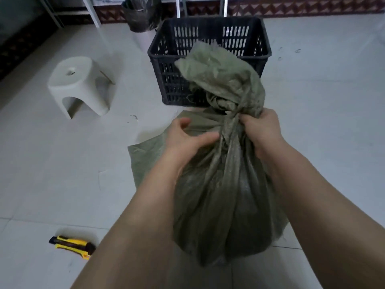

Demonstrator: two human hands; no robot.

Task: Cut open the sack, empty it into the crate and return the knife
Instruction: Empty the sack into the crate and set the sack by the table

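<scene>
Sack [220,201] stood tied on the floor [52,163] before the black crate [208,57], right hand [261,128] gripping its knotted neck, left hand [189,138] loosely curled against it, yellow knife [71,245] lying lower left.

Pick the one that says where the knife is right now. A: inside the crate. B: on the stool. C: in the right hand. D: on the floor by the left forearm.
D: the yellow and black knife lies on the floor tiles beside the left forearm, while both hands are on the sack.
</scene>
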